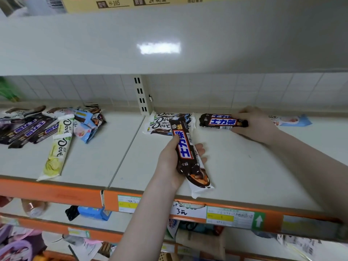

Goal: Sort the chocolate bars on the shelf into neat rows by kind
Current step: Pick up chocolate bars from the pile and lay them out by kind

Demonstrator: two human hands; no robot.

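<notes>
Currently left hand point(170, 162) grips two bars over the front of the shelf point(244, 166): a dark Snickers bar point(183, 146) on top, thumb along its left edge, and a white-wrapped bar point(200, 180) underneath, its end sticking out past the shelf lip. Right hand point(258, 125) at the back right, fingers curled around the end of a small Snickers stack point(218, 121) lying flat. White Dove bars point(162, 122) stacked just left of that stack. Unsorted pile point(49, 125) of mixed bars at far left, a yellow-green Dove bar point(57, 149) angled out of it. Light-blue bar point(293, 120) lies beyond the right hand.
</notes>
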